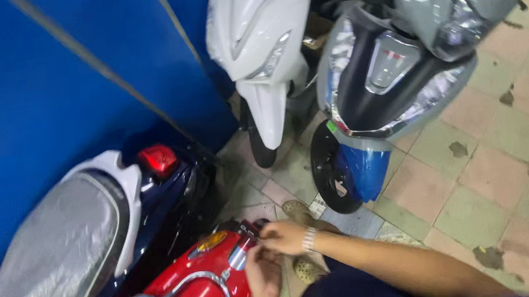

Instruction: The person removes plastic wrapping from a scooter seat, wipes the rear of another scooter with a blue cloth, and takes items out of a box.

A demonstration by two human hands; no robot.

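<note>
Head view: both hands (274, 255) pinch what seems a small, stiff, light fitting (240, 256) on the near red scooter's tail (203, 282).

The dark blue scooter (152, 199) crowds the red scooter's tail (207, 285) on the left. Bare tiled floor (476, 165) lies open to the right, past the grey scooter's front wheel (330, 177).

White scooter (260, 44), grey-and-blue scooter (394, 69) beside it; dark blue scooter (151, 193), blue wall (23, 95), tiled floor (508, 162)
</note>
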